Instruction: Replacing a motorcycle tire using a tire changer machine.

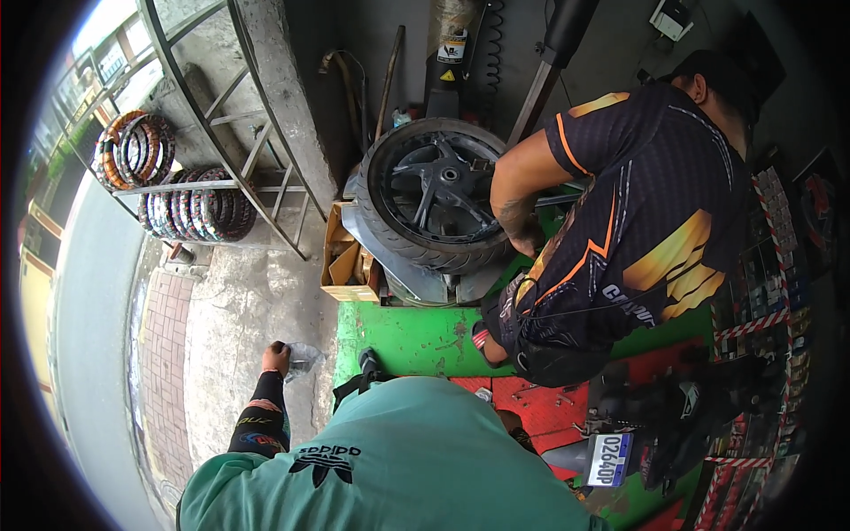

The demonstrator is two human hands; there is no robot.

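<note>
My left hand (276,357) is closed, out to the left above the concrete pavement, at the end of a dark patterned sleeve. From its fingers hangs a clear, see-through plastic piece (305,359), which looks like a thin bag. Of my right hand (509,419) only a sliver shows past the edge of my green shirt; its fingers are hidden. Ahead, a motorcycle wheel with its tire (429,250) lies flat on a tire-changing machine (482,288). A co-worker (637,221) in a dark shirt bends over it, a hand (529,239) by the tire's edge.
An open cardboard box (341,290) stands beside the machine. Tires (197,203) hang on a metal rack (212,185) at the left, towards the street. A motorcycle (682,407) is at the right on the red and green floor (403,332), near shelves (761,305) edged with striped tape.
</note>
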